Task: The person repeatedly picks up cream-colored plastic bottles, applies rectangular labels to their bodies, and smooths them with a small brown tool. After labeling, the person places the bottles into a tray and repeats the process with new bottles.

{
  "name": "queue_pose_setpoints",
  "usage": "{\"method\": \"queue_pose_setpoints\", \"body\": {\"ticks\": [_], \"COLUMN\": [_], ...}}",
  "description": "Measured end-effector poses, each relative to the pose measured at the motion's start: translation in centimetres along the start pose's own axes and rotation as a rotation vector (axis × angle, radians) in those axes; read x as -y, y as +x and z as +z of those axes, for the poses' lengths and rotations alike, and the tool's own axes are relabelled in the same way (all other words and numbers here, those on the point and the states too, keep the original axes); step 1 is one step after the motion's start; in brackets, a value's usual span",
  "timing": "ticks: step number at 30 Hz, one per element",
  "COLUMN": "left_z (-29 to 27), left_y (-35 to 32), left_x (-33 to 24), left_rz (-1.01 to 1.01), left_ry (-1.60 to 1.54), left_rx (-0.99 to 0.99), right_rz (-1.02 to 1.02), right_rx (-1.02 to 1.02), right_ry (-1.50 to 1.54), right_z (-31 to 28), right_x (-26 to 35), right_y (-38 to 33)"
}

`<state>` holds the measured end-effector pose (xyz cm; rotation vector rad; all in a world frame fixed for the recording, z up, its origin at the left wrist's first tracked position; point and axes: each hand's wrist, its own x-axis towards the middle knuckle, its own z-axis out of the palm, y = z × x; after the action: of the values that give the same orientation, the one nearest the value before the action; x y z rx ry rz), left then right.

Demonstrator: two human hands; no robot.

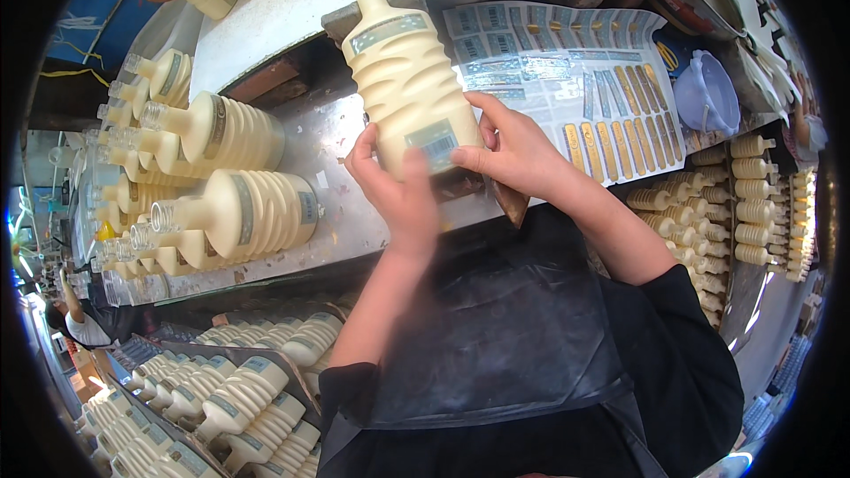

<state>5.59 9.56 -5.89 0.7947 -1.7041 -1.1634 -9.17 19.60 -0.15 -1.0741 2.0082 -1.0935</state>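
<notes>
Both hands clamp a cream bottle (405, 80) lying on the desk (341, 204): the left hand (400, 190) grips its base, the right hand (513, 152) presses its label (434, 143). Label sheets (567, 80) lie just beside; more bottles (239, 212) lie left.

**Labels and bottles**

Held bottle (405, 80): cream, ribbed, with a grey-blue neck band and a square label (434, 143) near its base. Label sheets (567, 80): right and far, blue and gold strips. Labelled bottles (235, 212) lie left; more sit in the near-left crate (212, 398).
</notes>
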Motion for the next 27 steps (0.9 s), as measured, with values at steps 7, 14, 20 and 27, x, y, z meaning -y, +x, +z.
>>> {"method": "queue_pose_setpoints", "body": {"ticks": [7,14,20,27], "left_z": [-0.2,-0.5,-0.7,-0.4], "left_y": [-0.1,1.2,1.8,1.9], "left_x": [0.8,-1.6,-1.4,-0.6], "left_rz": [0.067,-0.261,-0.167,-0.19], "left_ry": [0.092,-0.287,-0.033,-0.134], "left_rx": [0.001,-0.014,0.007,-0.015], "right_rz": [0.036,0.072,0.081,0.051], "right_rx": [-0.015,-0.014,-0.015,-0.031], "right_ry": [-0.017,-0.078,-0.117,-0.113], "right_z": [0.2,0.1,0.1,0.2], "right_x": [1.1,1.5,1.9,1.8], "right_y": [0.1,0.0,0.1,0.1]}}
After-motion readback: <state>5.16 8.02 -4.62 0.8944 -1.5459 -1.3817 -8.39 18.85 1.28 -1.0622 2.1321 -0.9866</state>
